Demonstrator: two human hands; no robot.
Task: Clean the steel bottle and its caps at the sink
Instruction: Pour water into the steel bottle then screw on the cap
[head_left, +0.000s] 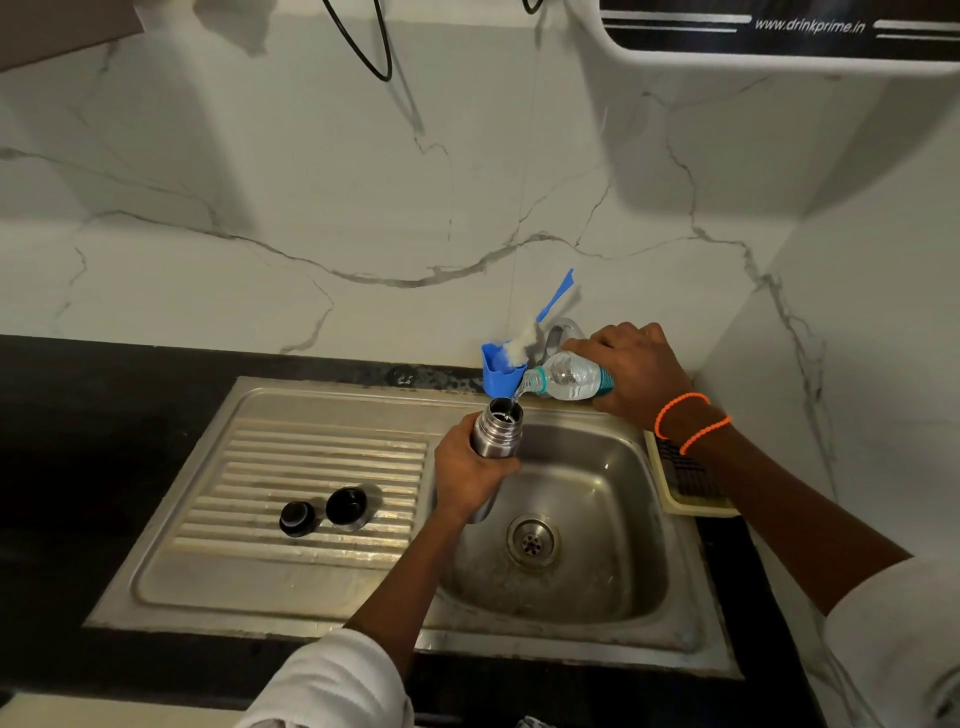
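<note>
Caps, two of them, sit on the draining board of the sink. Left hand grips one steel bottle upright over the basin; right hand grips one plastic bottle, tilted, pouring in. Best keep the stream centred on the mouth

Two caps occupy the ribbed drainboard centre; the basin stays open below the held steel bottle and both forearms.
</note>
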